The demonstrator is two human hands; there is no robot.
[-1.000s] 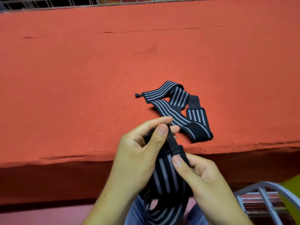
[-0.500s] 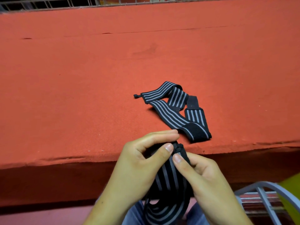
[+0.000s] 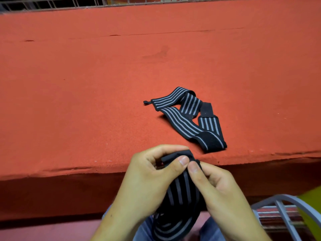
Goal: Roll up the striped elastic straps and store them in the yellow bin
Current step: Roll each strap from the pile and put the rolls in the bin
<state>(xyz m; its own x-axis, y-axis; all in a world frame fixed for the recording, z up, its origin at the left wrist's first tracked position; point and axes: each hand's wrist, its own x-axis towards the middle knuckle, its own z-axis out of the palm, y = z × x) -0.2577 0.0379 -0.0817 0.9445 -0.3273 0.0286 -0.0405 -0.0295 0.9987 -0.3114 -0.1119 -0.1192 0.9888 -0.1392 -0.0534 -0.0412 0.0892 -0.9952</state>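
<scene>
I hold a black strap with grey stripes point(image 3: 180, 193) in front of the table's near edge. My left hand point(image 3: 149, 181) and my right hand point(image 3: 217, 188) pinch its top end together, which is folded into a small black roll between the thumbs. The rest of this strap hangs down in loops over my lap. A second striped strap point(image 3: 187, 117) lies loosely folded on the red table top point(image 3: 86, 101), just beyond my hands. A sliver of the yellow bin point(image 3: 312, 202) shows at the lower right edge, mostly cut off.
A grey metal frame point(image 3: 281, 211) stands at the lower right, beside the yellow bin. A wire fence point(image 3: 69, 2) runs along the far edge of the table. The table's front edge point(image 3: 69, 171) drops off just in front of my hands.
The strap's black end, upright between my fingers a second ago, is now folded over into a small roll. My thumbs have come together on it. The strap on the table has not moved.
</scene>
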